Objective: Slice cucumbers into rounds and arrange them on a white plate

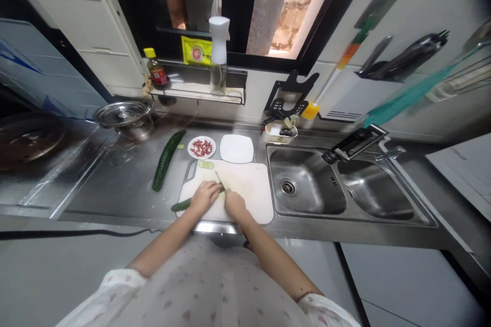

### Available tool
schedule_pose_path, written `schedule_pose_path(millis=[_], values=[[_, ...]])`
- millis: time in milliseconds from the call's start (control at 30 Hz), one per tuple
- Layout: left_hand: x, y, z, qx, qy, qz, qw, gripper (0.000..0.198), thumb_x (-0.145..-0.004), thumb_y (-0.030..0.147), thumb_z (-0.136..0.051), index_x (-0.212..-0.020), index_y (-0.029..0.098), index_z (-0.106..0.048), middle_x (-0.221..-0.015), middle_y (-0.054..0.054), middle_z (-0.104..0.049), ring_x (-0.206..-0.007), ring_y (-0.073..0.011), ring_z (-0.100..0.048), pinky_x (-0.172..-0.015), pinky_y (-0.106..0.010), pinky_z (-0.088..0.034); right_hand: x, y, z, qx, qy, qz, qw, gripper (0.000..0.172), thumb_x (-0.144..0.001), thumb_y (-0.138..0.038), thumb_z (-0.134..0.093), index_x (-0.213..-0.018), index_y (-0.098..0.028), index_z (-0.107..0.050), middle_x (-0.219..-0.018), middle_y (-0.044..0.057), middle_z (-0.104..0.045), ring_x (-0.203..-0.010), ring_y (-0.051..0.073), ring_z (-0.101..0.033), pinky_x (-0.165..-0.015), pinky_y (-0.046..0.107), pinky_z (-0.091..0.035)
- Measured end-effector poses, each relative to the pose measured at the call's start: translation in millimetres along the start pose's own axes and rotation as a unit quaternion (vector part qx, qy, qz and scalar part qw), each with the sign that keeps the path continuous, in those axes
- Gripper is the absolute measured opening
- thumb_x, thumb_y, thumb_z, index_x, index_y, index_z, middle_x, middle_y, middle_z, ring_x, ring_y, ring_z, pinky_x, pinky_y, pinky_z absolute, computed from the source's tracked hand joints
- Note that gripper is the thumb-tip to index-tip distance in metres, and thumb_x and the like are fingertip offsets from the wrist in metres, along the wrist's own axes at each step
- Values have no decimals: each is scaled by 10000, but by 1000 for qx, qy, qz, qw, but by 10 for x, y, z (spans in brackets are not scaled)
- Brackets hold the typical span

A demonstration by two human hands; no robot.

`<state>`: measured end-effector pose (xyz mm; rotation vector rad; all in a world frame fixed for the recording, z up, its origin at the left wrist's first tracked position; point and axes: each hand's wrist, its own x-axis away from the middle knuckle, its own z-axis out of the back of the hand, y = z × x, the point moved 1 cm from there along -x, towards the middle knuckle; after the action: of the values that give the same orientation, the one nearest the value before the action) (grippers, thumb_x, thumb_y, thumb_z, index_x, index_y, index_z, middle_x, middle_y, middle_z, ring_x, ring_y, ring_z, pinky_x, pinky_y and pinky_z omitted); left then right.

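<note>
On the white cutting board (253, 189), my left hand (205, 195) is closed over a cucumber (181, 206), whose end sticks out to the left past the board's edge. My right hand (235, 204) grips a knife (219, 178), its blade pointing away from me beside the cucumber's cut end. A pale green slice lies by the blade, partly hidden by my hands. Several round cucumber slices (206, 165) overlap at the board's upper left. A whole dark green cucumber (168, 161) rests on the steel counter left of the board.
Behind the board stand a plate of chopped red pieces (201, 148) and a white square plate (237, 148). A double sink (307, 204) is to the right. A lidded steel pot (123, 115) stands back left, and a shelf (192, 89) with bottles hangs below the window.
</note>
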<state>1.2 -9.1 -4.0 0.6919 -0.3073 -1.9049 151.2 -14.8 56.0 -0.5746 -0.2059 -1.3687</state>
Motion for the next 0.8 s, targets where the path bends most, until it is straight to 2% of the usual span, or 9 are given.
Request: schedule_pose_path(millis=[200, 533, 667, 800], values=[[-6, -20, -6, 10, 2, -8, 1000, 244, -914, 252, -510, -1078, 240, -691, -1045, -65, -644, -958, -195, -545, -871, -357, -475, 179, 90, -58, 12, -25, -15, 999, 316, -893, -51, -371, -1160, -128, -521, -1025, 152, -672, -1005, 205, -647, -789, 279, -457], [7, 23, -7, 7, 16, -1, 1000, 227, -914, 259, -515, -1046, 236, -698, -989, -53, -658, -912, -190, -551, -839, -337, -474, 470, 271, -171, 29, -22, -26, 999, 322, -895, -54, -349, -1146, -124, -539, -1000, 153, -666, -987, 221, -642, -771, 286, -451], [-15, 40, 24, 2, 7, 5, 1000, 224, -915, 266, -516, -1042, 236, -698, -976, -51, -658, -909, -190, -553, -826, -331, -468, 519, 332, -136, 23, -18, -32, 999, 308, -900, -79, -359, -1124, -124, -564, -998, 151, -668, -966, 221, -642, -752, 277, -447], [-41, 43, 67, 3, -6, 17, 1000, 228, -908, 254, -515, -1055, 235, -689, -978, -58, -658, -928, -192, -561, -830, -329, -466, 561, 388, -11, 28, -4, -32, 999, 295, -917, -123, -360, -1119, -152, -573, -957, 133, -675, -918, 212, -648, -715, 270, -436]])
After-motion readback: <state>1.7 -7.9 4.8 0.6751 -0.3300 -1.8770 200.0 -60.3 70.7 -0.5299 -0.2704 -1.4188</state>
